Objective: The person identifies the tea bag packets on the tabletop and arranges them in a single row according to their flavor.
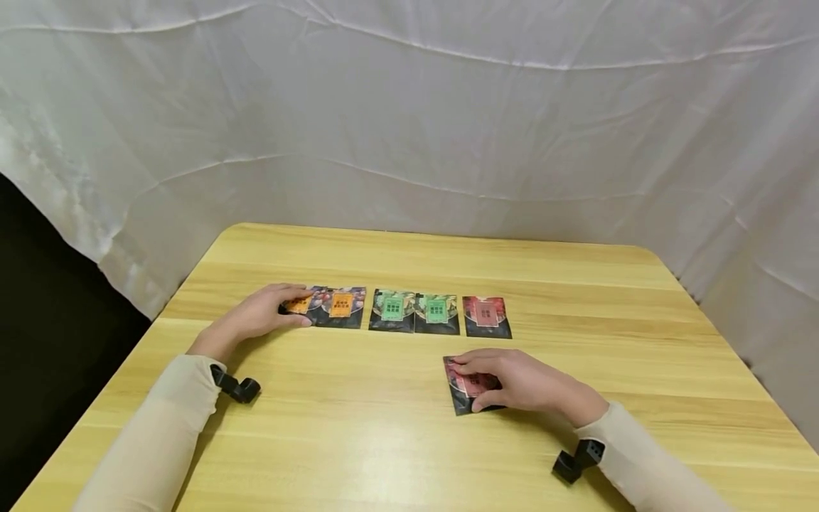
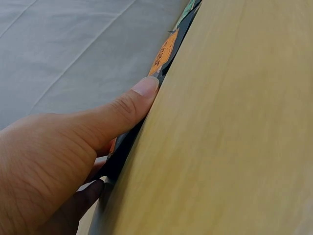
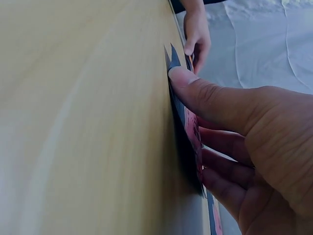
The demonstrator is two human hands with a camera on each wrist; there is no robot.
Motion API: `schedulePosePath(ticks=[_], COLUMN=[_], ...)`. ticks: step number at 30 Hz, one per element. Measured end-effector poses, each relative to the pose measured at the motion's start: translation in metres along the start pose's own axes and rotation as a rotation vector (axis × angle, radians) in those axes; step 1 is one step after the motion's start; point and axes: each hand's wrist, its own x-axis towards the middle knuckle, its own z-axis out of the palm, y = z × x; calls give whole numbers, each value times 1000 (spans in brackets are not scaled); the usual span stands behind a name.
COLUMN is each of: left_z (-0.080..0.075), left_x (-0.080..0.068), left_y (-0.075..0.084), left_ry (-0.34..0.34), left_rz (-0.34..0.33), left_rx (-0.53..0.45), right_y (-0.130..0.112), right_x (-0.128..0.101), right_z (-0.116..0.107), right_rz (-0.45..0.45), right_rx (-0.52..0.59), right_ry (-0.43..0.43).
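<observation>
In the head view, my left hand (image 1: 265, 313) holds the leftmost orange-labelled sachet (image 1: 298, 306) at the left end of a row, thumb at its near edge and fingers towards the far edge. That sachet meets a second orange-labelled sachet (image 1: 340, 306). Nearer the front, my right hand (image 1: 521, 380) grips a red-labelled sachet (image 1: 462, 387) across its width, covering its right part. The right wrist view shows the thumb (image 3: 183, 77) at one edge of it and the fingers along the other side; two dark corners stick out there, so more than one sachet may be in that grip.
Two green-labelled sachets (image 1: 392, 310) lie side by side mid-row, and a single red-labelled sachet (image 1: 487, 316) ends the row at right. All lie on a wood-grain table (image 1: 333, 441). A pale curtain (image 1: 409, 128) hangs behind it. Both wrists carry small black cameras (image 1: 246, 390).
</observation>
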Motion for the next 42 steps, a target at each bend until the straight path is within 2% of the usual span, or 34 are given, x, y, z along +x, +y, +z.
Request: schedulePosePath(ticks=[9, 18, 28, 42], left_z=[-1, -1, 0, 1], left_x=[2, 1, 0, 1], left_y=[0, -1, 1, -1], left_ry=[-8, -10, -10, -9], left_rz=[43, 34, 5, 11], left_rx=[19, 2, -4, 0], right_y=[14, 28, 38, 45], right_x=[-22, -36, -52, -62], right_z=[-7, -16, -22, -35], right_rz=[92, 142, 177, 255], right_rx=[3, -5, 14, 21], right_ry=[17, 39, 10, -16])
